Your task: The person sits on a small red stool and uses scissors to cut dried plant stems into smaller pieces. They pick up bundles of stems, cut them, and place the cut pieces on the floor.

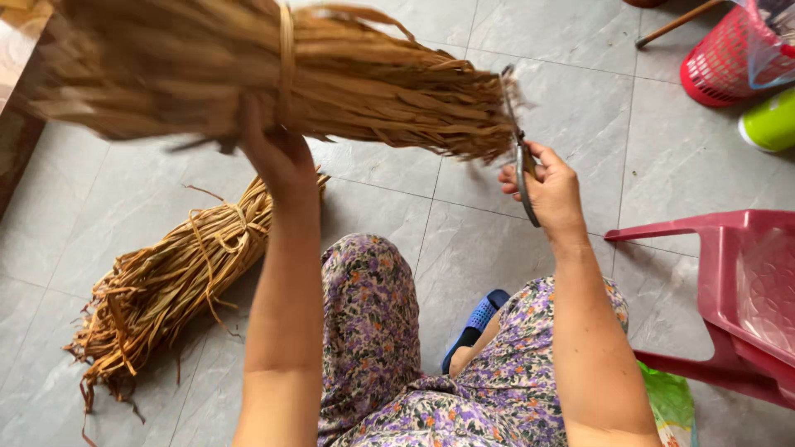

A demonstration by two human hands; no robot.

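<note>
Tiled floor [464, 248], red basket [720, 66] beyond

The bundle [248, 74] at the top of the frame is golden tan, as is the second bundle [174, 281] at lower left. The scissors [523, 161] are dull grey. The trousers [373, 331] carry purple flowers. The floor [464, 248] is pale grey, marbled. The chair [737, 290] is dusty red, the basket [720, 62] bright red, the slipper [479, 319] blue, the cup [770, 124] lime green.
</note>
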